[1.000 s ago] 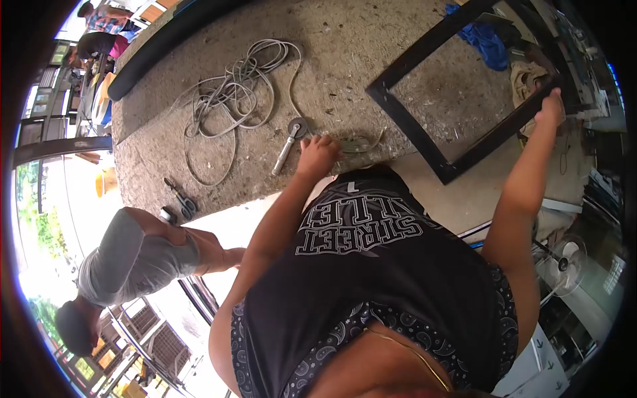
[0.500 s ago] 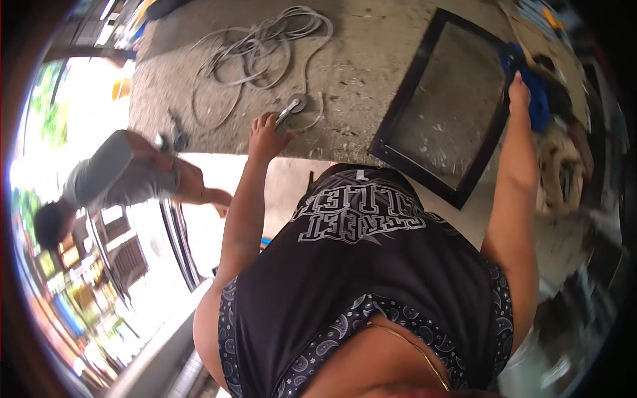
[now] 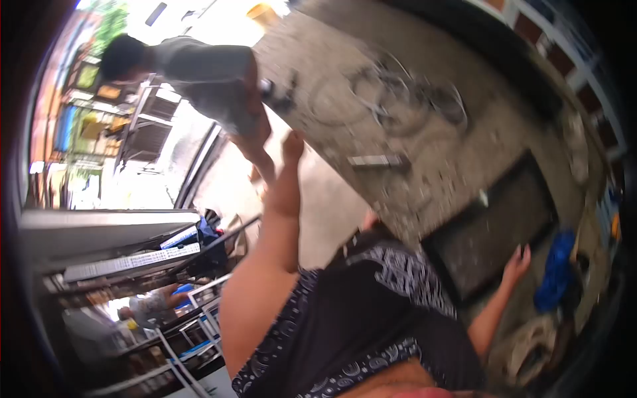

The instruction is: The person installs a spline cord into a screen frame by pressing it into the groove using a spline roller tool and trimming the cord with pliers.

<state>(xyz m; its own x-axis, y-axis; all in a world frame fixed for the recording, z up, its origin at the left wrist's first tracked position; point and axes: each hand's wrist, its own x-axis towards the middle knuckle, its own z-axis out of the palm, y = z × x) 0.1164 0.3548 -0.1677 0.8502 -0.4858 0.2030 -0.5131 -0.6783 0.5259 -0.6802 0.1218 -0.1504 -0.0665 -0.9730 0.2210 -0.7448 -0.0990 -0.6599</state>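
Note:
My left hand (image 3: 292, 144) is raised beside the table's edge, close to the other person's arm. It is smeared by motion, and I cannot make out its fingers or anything in them. My right hand (image 3: 517, 266) is at the near right edge of a dark-framed mesh screen (image 3: 488, 225), with its fingers partly bent and apart. Whether it touches the frame I cannot tell. On the table lies a blurred roller tool (image 3: 378, 161) with a pale handle and a darker end. Beyond it is a loose tangle of grey cord (image 3: 405, 93).
The rough, speckled table (image 3: 431, 172) carries these things. A person in grey (image 3: 206, 73) bends at its left side, near a small dark item (image 3: 282, 99). A blue cloth (image 3: 556, 272) lies right of the screen. Metal racks (image 3: 179, 331) stand at lower left.
My view has swung left and blurred. My left hand has left the roller tool, which stays on the table. My right hand has moved along the screen's side towards me.

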